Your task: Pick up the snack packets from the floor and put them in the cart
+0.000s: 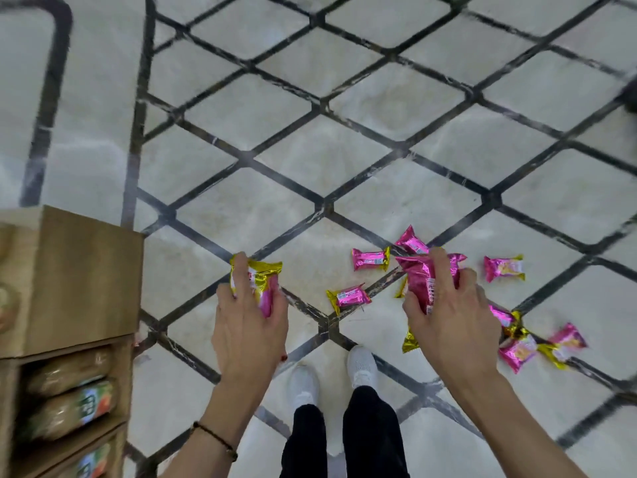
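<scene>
Head view, looking down. I am seeing both hands raised above a pale tiled floor (344, 81) crossed by dark diagonal lines. The left hand (246, 326) is gripping 1 pink-and-gold packet (263, 282), its fingers wrapped over the wrapper. The right hand (451, 315) is clutching a pink bundle (422, 277); I cannot tell how many wrappers it is holding.

Loose packets are lying on the floor around and below the right hand:
- 1 (370, 259) between the 2 hands, toward the far side;
- 1 (348, 297) nearer, also between the hands;
- 1 (410, 240) just beyond the right fingertips;
- 1 (504, 268) to the right of that hand;
- a cluster (537, 346) at the right, partly hidden by the wrist;
- 1 gold end (410, 341) showing under the right hand.

A brown cardboard display (82, 277) is standing at the left edge of the floor, holding other wrapped goods (69, 405) on its shelves. White shoes (360, 365) and dark trousers (372, 436) are showing at the near edge. No cart is appearing in this view.
</scene>
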`<state>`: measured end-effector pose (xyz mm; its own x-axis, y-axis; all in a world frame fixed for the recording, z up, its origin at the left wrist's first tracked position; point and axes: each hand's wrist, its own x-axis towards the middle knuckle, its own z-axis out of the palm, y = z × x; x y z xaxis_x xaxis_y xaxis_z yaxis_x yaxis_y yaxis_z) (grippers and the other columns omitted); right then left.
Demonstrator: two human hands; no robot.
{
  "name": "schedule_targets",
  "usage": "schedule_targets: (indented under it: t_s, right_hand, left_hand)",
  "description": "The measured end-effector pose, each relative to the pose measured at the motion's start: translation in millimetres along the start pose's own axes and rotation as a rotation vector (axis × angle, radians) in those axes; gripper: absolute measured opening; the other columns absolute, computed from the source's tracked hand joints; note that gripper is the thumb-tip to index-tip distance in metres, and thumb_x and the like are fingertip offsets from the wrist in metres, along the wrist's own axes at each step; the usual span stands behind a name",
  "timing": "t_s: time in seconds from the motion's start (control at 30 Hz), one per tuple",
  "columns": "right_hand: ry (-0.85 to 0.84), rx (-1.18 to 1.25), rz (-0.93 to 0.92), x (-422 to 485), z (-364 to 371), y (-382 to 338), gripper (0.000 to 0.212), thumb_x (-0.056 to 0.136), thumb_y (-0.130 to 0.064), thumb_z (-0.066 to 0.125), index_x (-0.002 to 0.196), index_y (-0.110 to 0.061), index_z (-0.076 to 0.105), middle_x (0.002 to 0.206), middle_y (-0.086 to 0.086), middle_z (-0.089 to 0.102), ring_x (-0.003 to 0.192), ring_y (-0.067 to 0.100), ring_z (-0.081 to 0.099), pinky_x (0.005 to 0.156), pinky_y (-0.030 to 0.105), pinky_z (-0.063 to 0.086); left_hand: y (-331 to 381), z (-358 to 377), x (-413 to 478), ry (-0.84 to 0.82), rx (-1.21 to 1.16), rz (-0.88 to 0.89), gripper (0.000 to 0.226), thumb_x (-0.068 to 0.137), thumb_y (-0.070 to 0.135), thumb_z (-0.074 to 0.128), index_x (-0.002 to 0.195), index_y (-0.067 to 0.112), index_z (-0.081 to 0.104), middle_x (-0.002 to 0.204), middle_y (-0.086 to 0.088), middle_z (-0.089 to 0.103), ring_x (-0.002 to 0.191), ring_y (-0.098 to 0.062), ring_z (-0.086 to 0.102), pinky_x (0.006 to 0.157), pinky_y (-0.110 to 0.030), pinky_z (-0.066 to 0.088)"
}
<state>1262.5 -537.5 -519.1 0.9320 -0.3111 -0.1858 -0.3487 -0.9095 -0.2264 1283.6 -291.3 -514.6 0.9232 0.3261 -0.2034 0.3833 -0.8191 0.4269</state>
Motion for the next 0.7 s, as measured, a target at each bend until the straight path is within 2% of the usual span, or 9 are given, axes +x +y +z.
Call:
schedule_targets:
  t_s: [0.1, 0.23, 0.33, 0.43, 0.57, 0.7]
  right_hand:
    - [0.005, 0.058, 0.032, -23, -73, -13, 0.067, 0.092, -0.041, 0.062, 0.149, -0.019, 0.035, 0.117, 0.022, 0.053, 0.108, 0.043, 0.057, 0.059, 0.04, 0.049]
    - [0.006, 0.062, -0.008, -57, -146, -27, 0.07, 0.093, -0.044, 0.059, 0.152, -0.019, 0.032, 0.124, 0.024, 0.053, 0.115, 0.044, 0.054, 0.063, 0.044, 0.053]
    - [0.003, 0.022, -0.07, -79, -188, -37, 0.069, 0.094, -0.047, 0.056, 0.153, -0.021, 0.03, 0.125, 0.023, 0.054, 0.109, 0.044, 0.056, 0.061, 0.043, 0.052]
    - [0.016, 0.022, -0.082, -90, -226, -44, 0.07, 0.096, -0.048, 0.053, 0.155, -0.023, 0.024, 0.128, 0.021, 0.053, 0.107, 0.042, 0.056, 0.063, 0.043, 0.051]
    - [0.08, 0.04, -0.072, -106, -266, -49, 0.071, 0.094, -0.046, 0.054, 0.156, -0.023, 0.025, 0.123, 0.017, 0.054, 0.099, 0.038, 0.057, 0.063, 0.039, 0.046]
    - [0.122, 0.042, -0.013, -125, -290, -34, 0.069, 0.095, -0.045, 0.055, 0.154, -0.022, 0.029, 0.12, 0.017, 0.056, 0.094, 0.037, 0.057, 0.061, 0.038, 0.045]
  left_hand:
    - [41, -58, -25, 0.007, -0.046, -0.012, 0.065, 0.097, 0.044, 0.055, 0.152, 0.037, 0.021, 0.112, -0.007, 0.045, 0.073, -0.03, 0.058, 0.059, -0.043, 0.052]
    - [80, -129, -51, 0.048, -0.037, 0.026, 0.068, 0.095, 0.04, 0.059, 0.153, 0.033, 0.023, 0.119, -0.01, 0.045, 0.074, -0.029, 0.056, 0.059, -0.036, 0.046]
    - [108, -175, -67, 0.03, -0.006, 0.073, 0.068, 0.093, 0.039, 0.059, 0.152, 0.032, 0.024, 0.122, -0.012, 0.048, 0.082, -0.034, 0.06, 0.066, -0.043, 0.054]
    - [134, -205, -78, 0.011, 0.0, 0.055, 0.07, 0.091, 0.039, 0.059, 0.151, 0.03, 0.025, 0.127, -0.013, 0.047, 0.092, -0.04, 0.06, 0.075, -0.048, 0.053]
    - [158, -225, -95, -0.007, 0.013, 0.1, 0.068, 0.091, 0.039, 0.06, 0.149, 0.028, 0.026, 0.127, -0.013, 0.045, 0.095, -0.042, 0.06, 0.073, -0.044, 0.046]
    - [166, -235, -112, -0.054, 0.051, 0.191, 0.068, 0.091, 0.036, 0.061, 0.148, 0.032, 0.025, 0.125, -0.01, 0.044, 0.095, -0.039, 0.061, 0.076, -0.047, 0.052]
